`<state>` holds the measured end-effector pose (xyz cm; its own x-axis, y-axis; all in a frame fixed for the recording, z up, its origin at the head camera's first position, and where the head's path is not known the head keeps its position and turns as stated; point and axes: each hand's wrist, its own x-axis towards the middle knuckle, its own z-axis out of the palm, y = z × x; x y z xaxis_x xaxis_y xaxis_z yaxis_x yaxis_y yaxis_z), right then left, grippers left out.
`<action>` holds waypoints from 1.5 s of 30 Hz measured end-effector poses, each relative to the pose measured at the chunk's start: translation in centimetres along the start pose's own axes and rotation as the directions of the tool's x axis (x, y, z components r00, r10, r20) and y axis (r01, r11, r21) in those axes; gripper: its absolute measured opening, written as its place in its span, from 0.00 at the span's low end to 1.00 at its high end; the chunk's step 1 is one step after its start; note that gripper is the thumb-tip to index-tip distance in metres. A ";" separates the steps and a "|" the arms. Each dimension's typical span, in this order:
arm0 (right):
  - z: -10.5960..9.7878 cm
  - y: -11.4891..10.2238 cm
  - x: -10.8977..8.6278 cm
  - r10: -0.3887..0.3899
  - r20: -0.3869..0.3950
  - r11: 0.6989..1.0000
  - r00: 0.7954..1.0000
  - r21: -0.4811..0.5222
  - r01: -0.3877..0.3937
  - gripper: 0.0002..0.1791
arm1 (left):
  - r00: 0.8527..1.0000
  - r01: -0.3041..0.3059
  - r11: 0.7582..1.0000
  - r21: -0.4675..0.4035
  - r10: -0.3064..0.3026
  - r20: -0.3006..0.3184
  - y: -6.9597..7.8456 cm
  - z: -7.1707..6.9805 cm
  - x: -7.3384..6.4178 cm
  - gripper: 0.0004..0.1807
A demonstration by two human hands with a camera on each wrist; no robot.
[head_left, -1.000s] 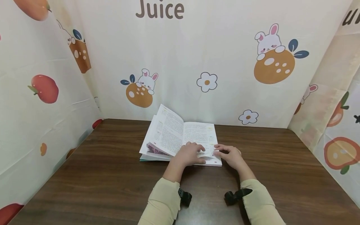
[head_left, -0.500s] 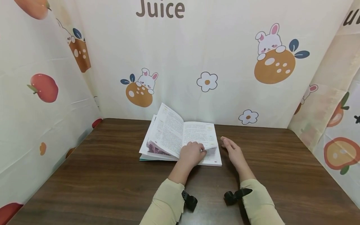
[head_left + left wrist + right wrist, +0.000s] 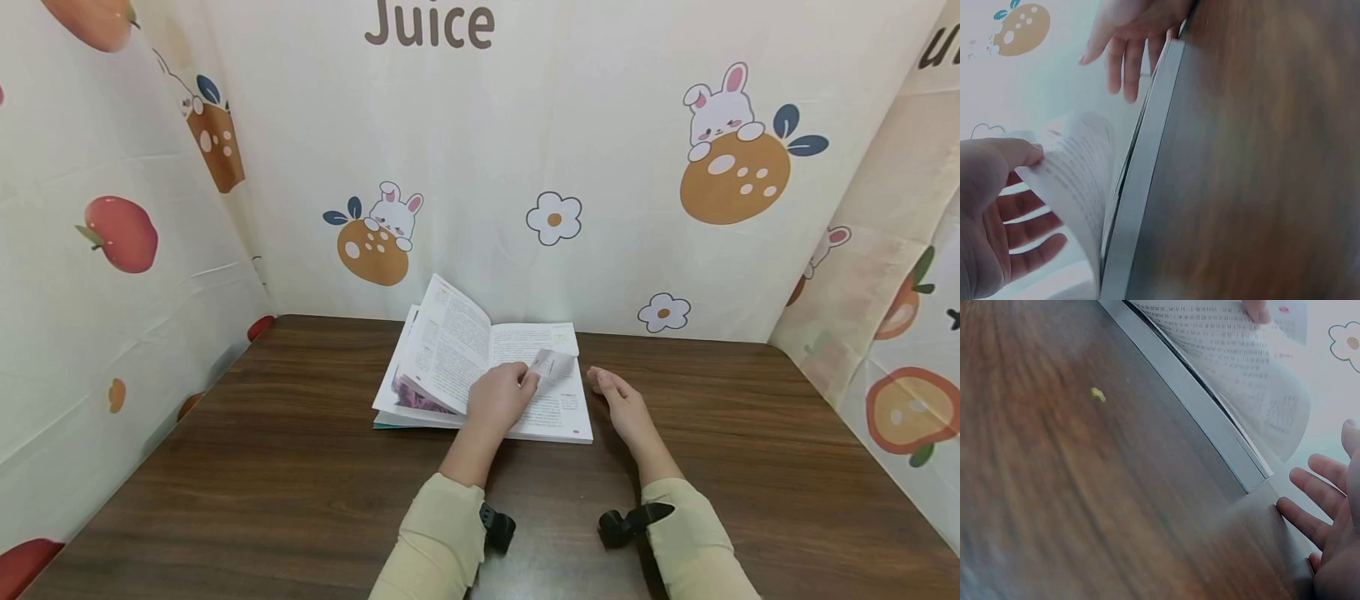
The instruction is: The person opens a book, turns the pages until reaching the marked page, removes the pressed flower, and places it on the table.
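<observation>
An open book [image 3: 555,425] with printed pages lies on the brown table near the back wall. My left hand [image 3: 498,396] is over the book and pinches a lifted page [image 3: 553,367] near its edge. In the left wrist view the thumb of my left hand [image 3: 991,206] presses on the curved page [image 3: 1079,181], with the other fingers behind it. My right hand [image 3: 622,408] rests beside the book's right edge, apart from it, holding nothing. The right wrist view shows the fingers of my right hand [image 3: 1329,506] spread loosely near the book's corner [image 3: 1254,478].
The book's left pages [image 3: 446,350] fan upward, showing a purple picture [image 3: 420,398] beneath. A printed curtain [image 3: 480,150] stands right behind the table [image 3: 300,467]. A small yellow bit [image 3: 1098,394] appears on the table in the right wrist view.
My left hand has taken the page by its edge and lifted it, moving back leftward with it. The right hand has come off the page to the right of the book.
</observation>
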<state>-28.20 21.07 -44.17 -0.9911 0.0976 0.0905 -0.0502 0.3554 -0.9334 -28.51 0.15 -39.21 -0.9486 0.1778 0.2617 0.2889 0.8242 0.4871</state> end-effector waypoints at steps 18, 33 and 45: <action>0.1 -0.1 -0.1 0.000 0.008 1.000 1.000 -0.027 0.000 0.34 | 0.985 0.108 0.885 -0.453 -0.158 -0.073 -3.5 -4.7 0.7 0.07; 0.2 0.0 -0.1 0.008 0.009 1.000 1.000 -0.027 -0.008 0.33 | 0.938 0.215 0.711 -0.670 -0.342 -0.062 -7.5 -7.4 0.5 0.16; 0.1 0.0 -0.1 0.017 0.016 0.999 1.000 -0.048 -0.016 0.33 | 0.906 0.384 0.622 -0.682 -0.396 0.149 -11.6 -9.4 -1.0 0.20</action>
<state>-28.09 20.98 -44.23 -0.9937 0.0888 0.0689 -0.0279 0.3982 -0.9169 -29.73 -14.60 -37.30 -0.9931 -0.0855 -0.0801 -0.0969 0.2147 0.9719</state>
